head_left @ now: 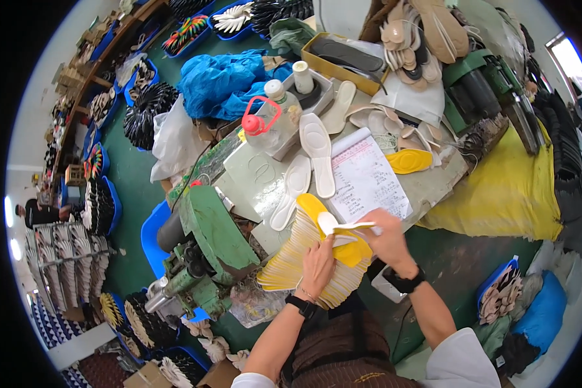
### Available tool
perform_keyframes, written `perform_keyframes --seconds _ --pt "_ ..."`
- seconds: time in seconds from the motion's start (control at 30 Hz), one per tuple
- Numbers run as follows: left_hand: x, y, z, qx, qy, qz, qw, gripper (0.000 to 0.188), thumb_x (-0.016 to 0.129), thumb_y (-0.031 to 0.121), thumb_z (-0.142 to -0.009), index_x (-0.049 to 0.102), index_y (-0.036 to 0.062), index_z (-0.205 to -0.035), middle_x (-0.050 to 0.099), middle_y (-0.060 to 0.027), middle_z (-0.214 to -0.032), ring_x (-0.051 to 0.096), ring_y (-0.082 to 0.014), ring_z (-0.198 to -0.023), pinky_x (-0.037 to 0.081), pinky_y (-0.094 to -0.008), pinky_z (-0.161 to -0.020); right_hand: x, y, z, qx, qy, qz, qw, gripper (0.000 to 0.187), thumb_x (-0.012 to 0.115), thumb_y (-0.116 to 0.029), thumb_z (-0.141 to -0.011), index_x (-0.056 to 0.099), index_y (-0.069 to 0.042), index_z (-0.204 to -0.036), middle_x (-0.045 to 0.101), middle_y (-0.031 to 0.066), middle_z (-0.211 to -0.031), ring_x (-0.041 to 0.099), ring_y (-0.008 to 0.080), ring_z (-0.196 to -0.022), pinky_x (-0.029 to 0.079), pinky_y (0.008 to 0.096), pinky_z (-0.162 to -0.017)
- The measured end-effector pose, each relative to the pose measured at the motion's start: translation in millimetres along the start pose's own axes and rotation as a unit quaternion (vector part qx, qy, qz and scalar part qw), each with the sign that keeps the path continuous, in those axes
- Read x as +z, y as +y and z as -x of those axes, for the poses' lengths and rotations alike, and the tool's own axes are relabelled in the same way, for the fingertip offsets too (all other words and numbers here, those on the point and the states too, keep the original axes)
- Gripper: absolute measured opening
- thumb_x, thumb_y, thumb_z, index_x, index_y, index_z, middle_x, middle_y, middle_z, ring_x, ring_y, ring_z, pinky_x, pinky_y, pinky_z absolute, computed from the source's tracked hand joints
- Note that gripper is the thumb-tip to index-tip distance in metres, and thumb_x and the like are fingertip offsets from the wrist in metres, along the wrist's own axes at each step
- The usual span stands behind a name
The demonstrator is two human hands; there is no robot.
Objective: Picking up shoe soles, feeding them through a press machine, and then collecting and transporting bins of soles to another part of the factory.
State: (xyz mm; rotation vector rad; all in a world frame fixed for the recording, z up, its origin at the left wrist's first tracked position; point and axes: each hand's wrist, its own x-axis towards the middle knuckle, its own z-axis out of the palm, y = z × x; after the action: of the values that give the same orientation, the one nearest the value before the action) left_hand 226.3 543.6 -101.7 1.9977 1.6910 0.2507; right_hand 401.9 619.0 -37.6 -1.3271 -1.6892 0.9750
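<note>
A fanned stack of yellow-edged insoles [284,265] lies against my front at the table's near edge. Over it, my left hand [318,266] is closed, its fingertips pinching a white-and-yellow insole [328,223] near the top of the stack. My right hand [387,240] grips the raised white end of an insole there, fingers bent round it and slightly blurred. How the two hands' pieces join is partly hidden by the fingers. Just beyond are two white insoles [317,152] and an open notepad with handwriting [372,184].
A green machine [220,242] stands left of the stack, another green machine [478,84] at the far right. A clear jug with a red handle [262,123], a yellow box [343,61] and a yellow insole [410,161] sit on the table. A yellow sack [498,187] lies right.
</note>
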Motion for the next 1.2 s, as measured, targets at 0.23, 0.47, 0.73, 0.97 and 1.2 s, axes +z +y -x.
perform_keyframes --seconds 0.23,0.47,0.73,0.97,1.2 --pt "-1 -7 -22 -0.016 0.038 0.078 0.996 0.042 0.062 0.003 -0.070 0.056 0.0058 -0.111 0.063 -0.0115 -0.088 0.059 -0.0291 -0.082 0.046 -0.0379 -0.073 -108 -88 -43 0.097 0.232 -0.258 0.933 0.024 0.062 -0.008 -0.087 0.057 0.002 -0.108 0.064 0.0079 -0.097 0.060 0.0115 -0.081 0.047 0.0244 -0.072" --pt "-2 -112 -75 -0.094 0.242 0.156 0.953 0.051 0.059 0.003 -0.070 0.052 0.0022 -0.120 0.053 -0.0193 -0.119 0.049 -0.0349 -0.112 0.038 -0.0413 -0.098 -66 -66 -31 0.256 0.133 -0.427 0.857 0.027 0.060 -0.010 -0.089 0.055 0.003 -0.112 0.064 0.0077 -0.104 0.062 0.0130 -0.092 0.050 0.0258 -0.080" --pt "-7 -126 -112 -0.151 0.063 -0.050 0.985 0.062 0.070 0.009 -0.069 0.046 0.0131 -0.126 0.048 -0.0186 -0.113 0.048 -0.0374 -0.105 0.044 -0.0464 -0.085 -66 -44 -7 0.343 0.137 -0.488 0.791 0.031 0.059 -0.012 -0.090 0.052 0.001 -0.118 0.062 0.0068 -0.110 0.062 0.0135 -0.098 0.050 0.0270 -0.085" --pt "-12 -163 -95 -0.134 0.182 -0.003 0.974 0.046 0.062 0.003 -0.071 0.052 0.0057 -0.116 0.059 -0.0219 -0.093 0.056 -0.0423 -0.088 0.046 -0.0458 -0.076 -56 -38 12 0.335 0.105 -0.538 0.766 0.033 0.061 -0.009 -0.089 0.051 0.000 -0.119 0.061 0.0059 -0.112 0.060 0.0135 -0.101 0.047 0.0267 -0.089" --pt "-62 -73 -34 -0.213 0.165 0.440 0.857 0.037 0.045 -0.004 -0.069 0.058 -0.0042 -0.104 0.066 -0.0101 -0.089 0.061 -0.0170 -0.079 0.046 -0.0272 -0.066 -27 -52 22 0.296 0.058 -0.431 0.851 0.031 0.062 -0.003 -0.087 0.054 0.004 -0.116 0.064 0.0063 -0.104 0.060 0.0112 -0.094 0.048 0.0263 -0.085"
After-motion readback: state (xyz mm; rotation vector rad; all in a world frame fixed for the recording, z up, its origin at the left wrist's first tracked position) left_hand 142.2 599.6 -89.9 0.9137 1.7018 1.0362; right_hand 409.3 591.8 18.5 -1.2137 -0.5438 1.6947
